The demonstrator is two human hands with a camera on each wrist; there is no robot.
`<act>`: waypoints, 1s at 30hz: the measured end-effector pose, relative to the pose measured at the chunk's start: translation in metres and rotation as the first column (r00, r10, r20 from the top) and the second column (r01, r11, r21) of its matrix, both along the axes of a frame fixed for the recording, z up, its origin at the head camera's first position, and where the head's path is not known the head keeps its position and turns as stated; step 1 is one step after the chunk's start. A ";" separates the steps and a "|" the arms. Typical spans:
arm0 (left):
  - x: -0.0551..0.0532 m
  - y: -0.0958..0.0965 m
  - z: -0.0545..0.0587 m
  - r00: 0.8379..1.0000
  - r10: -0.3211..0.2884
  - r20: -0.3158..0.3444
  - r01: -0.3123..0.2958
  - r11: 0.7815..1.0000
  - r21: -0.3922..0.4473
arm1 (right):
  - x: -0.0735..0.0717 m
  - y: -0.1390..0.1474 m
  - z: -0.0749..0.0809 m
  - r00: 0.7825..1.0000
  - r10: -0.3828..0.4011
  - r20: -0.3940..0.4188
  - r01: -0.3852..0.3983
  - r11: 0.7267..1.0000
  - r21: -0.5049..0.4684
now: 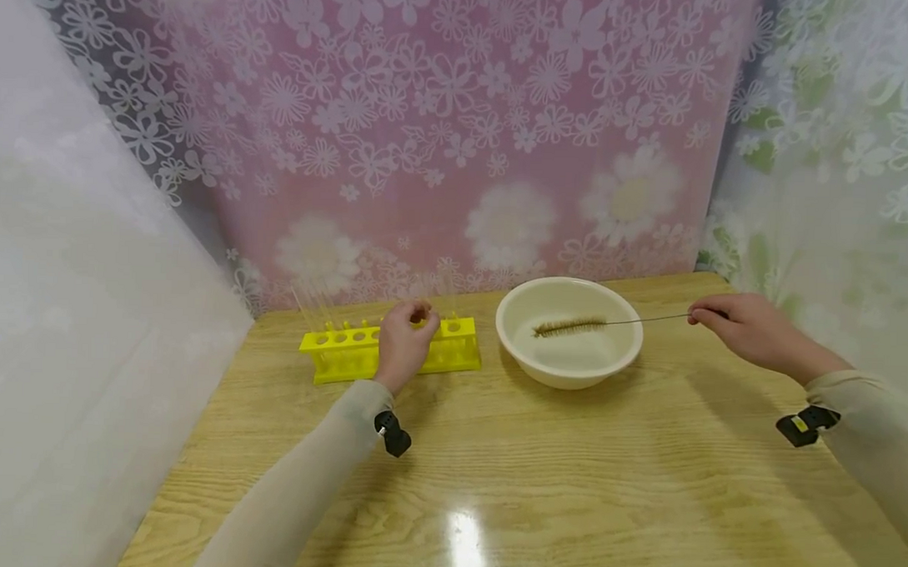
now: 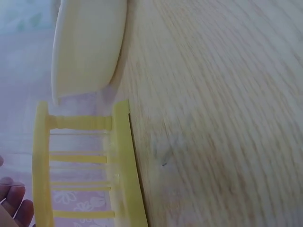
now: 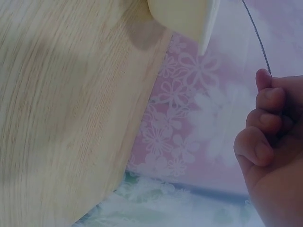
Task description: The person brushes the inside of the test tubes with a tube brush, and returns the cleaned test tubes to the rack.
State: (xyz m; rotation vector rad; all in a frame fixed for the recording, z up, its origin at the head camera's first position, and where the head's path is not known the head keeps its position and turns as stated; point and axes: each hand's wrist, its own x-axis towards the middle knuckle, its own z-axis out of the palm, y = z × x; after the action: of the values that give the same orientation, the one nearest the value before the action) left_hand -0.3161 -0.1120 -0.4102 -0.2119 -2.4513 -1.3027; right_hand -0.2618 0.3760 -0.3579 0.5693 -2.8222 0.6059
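My right hand (image 1: 738,327) grips the end of a twisted wire handle (image 3: 259,40); this belongs to a test tube brush (image 1: 570,327) with brown bristles. The bristled end lies over a cream-white basin (image 1: 512,348). My left hand (image 1: 405,340) is at the top of a yellow test tube rack (image 1: 359,355), covering its middle holes. Its curled fingers (image 2: 14,198) pinch a clear test tube at the rack, the glass showing only as a faint edge. More clear test tubes (image 1: 314,304) stand in the rack's left end, and others (image 1: 448,293) toward its right end.
Both the rack and the basin stand near the back edge of a wooden table (image 1: 537,478), the basin to the right of the rack. Behind it hangs a pink flowered curtain (image 1: 429,149). Pale sheets enclose the left and right sides.
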 end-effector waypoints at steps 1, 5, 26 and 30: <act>0.000 0.000 0.000 1.000 0.002 -0.001 -0.002 1.000 -0.002 | -0.001 -0.001 0.000 1.000 0.000 0.003 0.000 1.000 0.003; 0.000 0.000 0.000 1.000 0.004 0.001 -0.004 1.000 -0.009 | -0.008 -0.007 0.000 1.000 0.004 0.015 -0.004 1.000 0.010; 0.010 -0.012 -0.003 1.000 0.005 0.031 -0.007 0.998 0.060 | -0.038 -0.030 -0.013 0.999 0.037 0.009 -0.038 0.996 0.081; 0.021 -0.019 -0.003 0.999 -0.009 0.045 0.006 0.998 0.067 | -0.035 -0.030 -0.019 0.999 0.034 0.030 -0.036 0.996 0.080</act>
State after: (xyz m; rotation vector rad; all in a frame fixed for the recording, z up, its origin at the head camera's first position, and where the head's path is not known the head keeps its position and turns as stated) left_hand -0.2949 -0.1306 -0.4129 -0.1767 -2.4411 -1.4054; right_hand -0.2971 0.3461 -0.3767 0.6306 -2.8800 0.5126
